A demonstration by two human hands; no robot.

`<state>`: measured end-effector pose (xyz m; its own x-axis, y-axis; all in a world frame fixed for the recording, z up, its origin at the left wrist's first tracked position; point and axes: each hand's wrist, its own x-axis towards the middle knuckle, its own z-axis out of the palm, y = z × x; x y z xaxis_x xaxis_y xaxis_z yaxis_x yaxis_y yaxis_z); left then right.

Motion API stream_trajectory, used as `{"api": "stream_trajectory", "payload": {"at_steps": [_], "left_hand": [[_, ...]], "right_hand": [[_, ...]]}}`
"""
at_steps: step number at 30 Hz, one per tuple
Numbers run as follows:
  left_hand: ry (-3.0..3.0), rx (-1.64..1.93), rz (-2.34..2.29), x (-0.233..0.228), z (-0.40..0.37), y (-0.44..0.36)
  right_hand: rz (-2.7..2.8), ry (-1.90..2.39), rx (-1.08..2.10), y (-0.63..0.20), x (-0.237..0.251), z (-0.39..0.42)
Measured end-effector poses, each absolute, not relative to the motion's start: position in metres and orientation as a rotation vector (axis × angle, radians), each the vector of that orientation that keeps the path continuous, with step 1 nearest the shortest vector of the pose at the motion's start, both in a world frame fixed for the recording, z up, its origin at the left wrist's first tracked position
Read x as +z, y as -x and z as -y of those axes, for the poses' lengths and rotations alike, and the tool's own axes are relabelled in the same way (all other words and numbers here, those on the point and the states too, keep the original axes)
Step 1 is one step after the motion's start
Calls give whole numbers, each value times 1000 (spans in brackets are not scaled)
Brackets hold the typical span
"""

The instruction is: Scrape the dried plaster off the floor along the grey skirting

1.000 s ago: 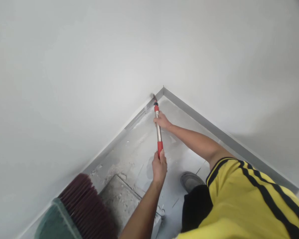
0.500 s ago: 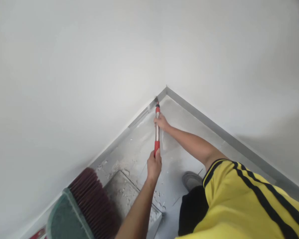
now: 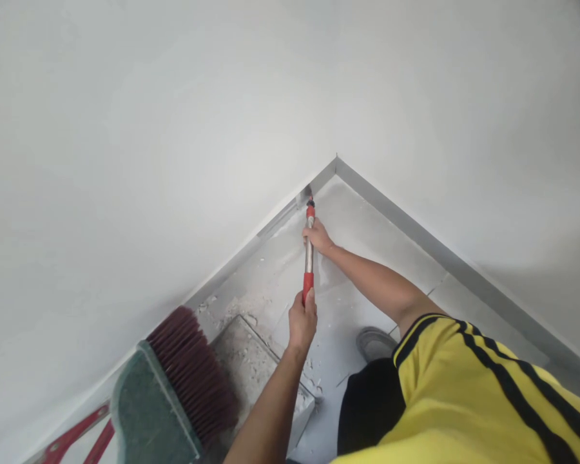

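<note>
Both my hands are wrapped round the red and silver handle of a long-handled scraper. My left hand closes on the red grip at the near end. Farther up, my right hand grips the silver part below the red collar. The scraper's dark head meets the grey baseboard of the left wall, a little short of the corner; the blade's edge is too small to make out. Beside the head, a paler patch shows on the baseboard.
At lower left a broom with dark red bristles leans by a dustpan holding pale debris. Red metal bars stick out behind the broom. Crumbs lie on the tiles. My shoe stands right of my left arm.
The scraper's head has slid a short way along the left baseboard, away from the corner and closer to the pale patch. The view has shifted slightly, showing more of the red bars.
</note>
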<state>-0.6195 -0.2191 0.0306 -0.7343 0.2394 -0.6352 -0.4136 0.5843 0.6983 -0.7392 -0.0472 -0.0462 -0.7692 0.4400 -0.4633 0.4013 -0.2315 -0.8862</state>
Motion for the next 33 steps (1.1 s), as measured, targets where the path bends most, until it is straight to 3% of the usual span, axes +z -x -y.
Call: {"api": "stream_trajectory", "payload": {"at_steps": [7,13,21,33], "left_hand": [[220,1126,-2144,35,243,601],[113,1132,-2164,42,227,626],[296,1210,-2056,43,240,590],[210,1234,-2077,48,226,608]], "right_hand": [[1921,984,2300,729,-48,79],[1789,1011,2278,740,-35,54],[1976,988,2365,728,-35,85],[1898,1026,2304,732,-26,59]]}}
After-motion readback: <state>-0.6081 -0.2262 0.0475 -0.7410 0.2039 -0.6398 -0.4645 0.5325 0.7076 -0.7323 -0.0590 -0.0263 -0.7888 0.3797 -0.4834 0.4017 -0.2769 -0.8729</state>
